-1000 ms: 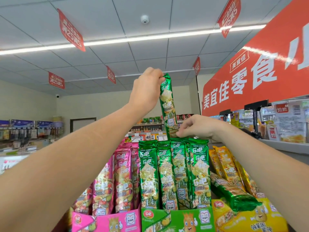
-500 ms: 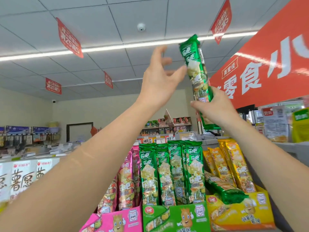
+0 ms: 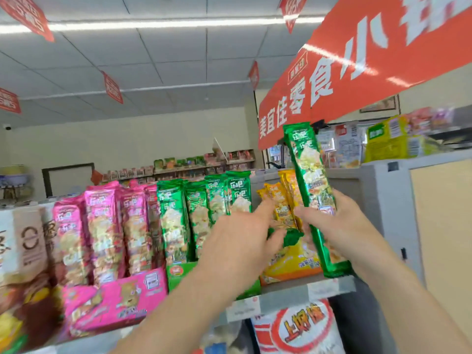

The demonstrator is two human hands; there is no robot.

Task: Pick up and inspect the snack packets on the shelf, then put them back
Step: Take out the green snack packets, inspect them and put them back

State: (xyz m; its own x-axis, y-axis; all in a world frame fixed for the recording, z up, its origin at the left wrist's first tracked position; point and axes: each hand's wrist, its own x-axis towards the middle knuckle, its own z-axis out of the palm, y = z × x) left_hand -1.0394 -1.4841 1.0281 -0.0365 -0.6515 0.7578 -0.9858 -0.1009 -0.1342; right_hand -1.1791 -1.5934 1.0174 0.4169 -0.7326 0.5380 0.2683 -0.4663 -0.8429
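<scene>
My right hand (image 3: 334, 226) grips a long green snack packet (image 3: 310, 172) around its lower half, holding it upright in front of the yellow packets (image 3: 281, 198). My left hand (image 3: 242, 241) is spread with straight fingers, reaching toward a green packet lying flat (image 3: 291, 237) on the yellow display box (image 3: 288, 267); whether it touches is unclear. Several green packets (image 3: 204, 205) stand upright in the green box behind my left hand, which hides their lower parts.
Pink packets (image 3: 107, 226) fill a pink box (image 3: 117, 300) to the left. The grey shelf edge (image 3: 306, 290) carries price tags, with a large bag (image 3: 301, 325) below. A red banner (image 3: 357, 62) hangs overhead. A grey counter (image 3: 398, 200) stands right.
Both hands came down from overhead to shelf height. My right hand still holds the green packet; my left hand, which had let go of its top, now reaches toward the shelf. The view tilted down.
</scene>
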